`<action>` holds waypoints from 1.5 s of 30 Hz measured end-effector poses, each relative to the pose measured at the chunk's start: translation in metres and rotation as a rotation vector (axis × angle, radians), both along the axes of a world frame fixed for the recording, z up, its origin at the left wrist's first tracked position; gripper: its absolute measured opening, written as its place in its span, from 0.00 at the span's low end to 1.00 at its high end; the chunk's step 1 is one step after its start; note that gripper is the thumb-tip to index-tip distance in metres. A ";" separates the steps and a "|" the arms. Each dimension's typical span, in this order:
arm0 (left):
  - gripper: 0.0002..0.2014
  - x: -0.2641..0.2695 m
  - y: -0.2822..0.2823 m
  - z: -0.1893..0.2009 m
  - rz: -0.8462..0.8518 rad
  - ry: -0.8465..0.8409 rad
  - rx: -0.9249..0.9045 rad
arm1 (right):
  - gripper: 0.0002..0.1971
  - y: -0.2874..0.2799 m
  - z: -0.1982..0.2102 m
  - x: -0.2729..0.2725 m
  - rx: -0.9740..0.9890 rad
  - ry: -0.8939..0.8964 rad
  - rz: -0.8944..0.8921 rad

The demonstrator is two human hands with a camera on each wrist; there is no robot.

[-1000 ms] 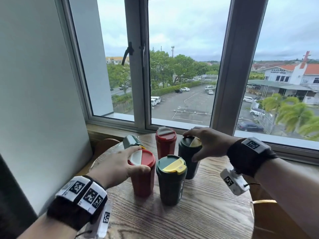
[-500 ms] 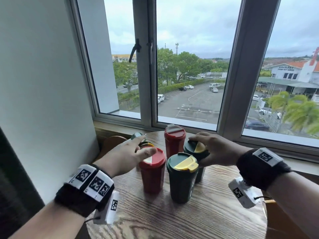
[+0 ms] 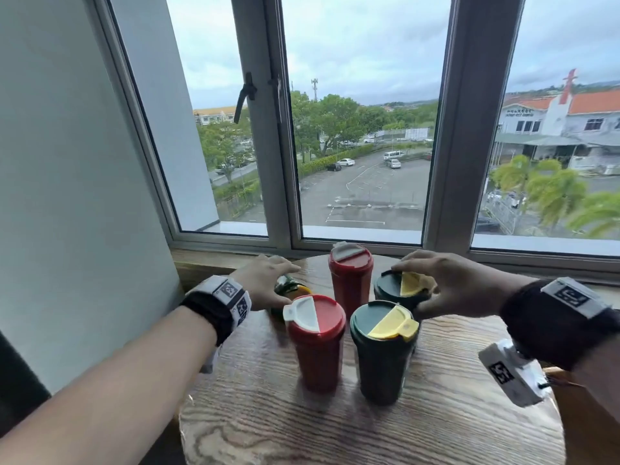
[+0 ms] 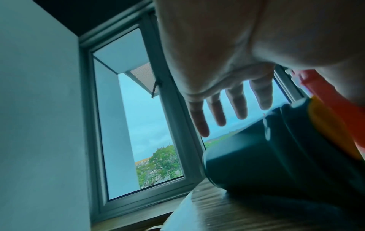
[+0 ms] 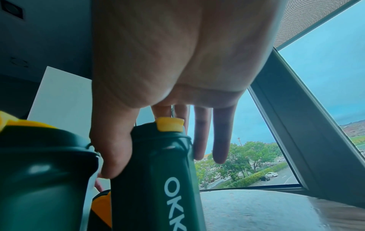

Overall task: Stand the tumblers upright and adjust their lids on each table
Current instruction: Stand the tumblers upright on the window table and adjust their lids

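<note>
Five tumblers are on a round wooden table (image 3: 369, 431). Upright at the front stand a red tumbler (image 3: 317, 350) with a white flap and a green tumbler (image 3: 384, 360) with a yellow flap. Another red tumbler (image 3: 350, 283) stands at the back. A green tumbler (image 3: 288, 289) lies tipped over at back left; my left hand (image 3: 285, 280) hovers over it, fingers (image 4: 237, 106) straight and spread above its body (image 4: 266, 156). My right hand (image 3: 407, 290) grips the lid of the back right green tumbler (image 5: 158, 179), thumb (image 5: 110, 148) on its side.
The table stands against a wooden window sill (image 3: 214, 260) below a large window (image 3: 362, 146). A pale wall (image 3: 84, 196) runs close along the left. The front green tumbler (image 5: 39, 179) stands right beside my right thumb. Bare tabletop lies in front of the tumblers.
My left hand has left the front red tumbler's lid and moved back and left over the lying green tumbler. My right hand has stayed on the back green tumbler's lid.
</note>
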State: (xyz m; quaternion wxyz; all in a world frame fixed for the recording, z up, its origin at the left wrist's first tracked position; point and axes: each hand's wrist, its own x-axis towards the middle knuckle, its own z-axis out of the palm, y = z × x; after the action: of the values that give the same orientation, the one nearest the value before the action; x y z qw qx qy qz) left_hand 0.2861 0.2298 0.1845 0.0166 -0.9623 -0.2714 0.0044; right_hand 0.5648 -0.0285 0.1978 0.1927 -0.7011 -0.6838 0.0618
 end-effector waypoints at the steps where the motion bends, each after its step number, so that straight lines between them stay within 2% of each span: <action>1: 0.40 0.006 0.003 -0.005 -0.004 0.014 0.002 | 0.42 0.000 -0.001 0.001 0.001 0.014 -0.007; 5: 0.34 0.020 0.012 -0.020 -0.038 0.030 0.041 | 0.43 -0.003 -0.002 0.000 -0.002 0.042 -0.022; 10: 0.26 0.026 0.013 -0.015 -0.095 -0.012 0.074 | 0.44 -0.004 0.002 -0.002 -0.023 0.033 -0.029; 15: 0.20 0.006 0.020 0.000 0.015 -0.311 -0.189 | 0.43 -0.002 0.003 -0.003 -0.035 0.036 -0.036; 17: 0.18 0.001 0.020 0.005 0.064 -0.392 -0.239 | 0.43 -0.001 0.002 -0.003 -0.041 0.045 -0.036; 23: 0.24 0.003 0.005 0.008 0.216 -0.602 -0.625 | 0.45 0.004 0.005 -0.001 -0.054 0.015 -0.010; 25: 0.26 0.008 -0.003 0.006 0.254 -0.621 -0.691 | 0.44 0.006 0.007 -0.001 -0.063 0.002 0.006; 29: 0.24 0.014 -0.011 -0.004 0.298 -0.629 -0.723 | 0.43 0.007 0.008 0.002 -0.069 -0.014 0.015; 32: 0.27 0.012 -0.012 -0.008 0.311 -0.601 -0.695 | 0.43 0.007 0.008 0.002 -0.077 -0.012 0.018; 40: 0.27 0.011 -0.021 0.000 0.381 -0.494 -0.632 | 0.42 -0.002 0.011 -0.004 -0.070 -0.018 0.016; 45: 0.29 0.011 -0.022 0.003 0.381 -0.445 -0.580 | 0.37 -0.007 0.028 -0.005 -0.124 0.043 -0.025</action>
State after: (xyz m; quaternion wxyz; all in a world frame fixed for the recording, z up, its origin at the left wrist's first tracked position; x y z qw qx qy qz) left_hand 0.2974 0.2081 0.1871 -0.3153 -0.8371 -0.4293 -0.1247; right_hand 0.5601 -0.0351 0.2256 0.1641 -0.7187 -0.6655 0.1166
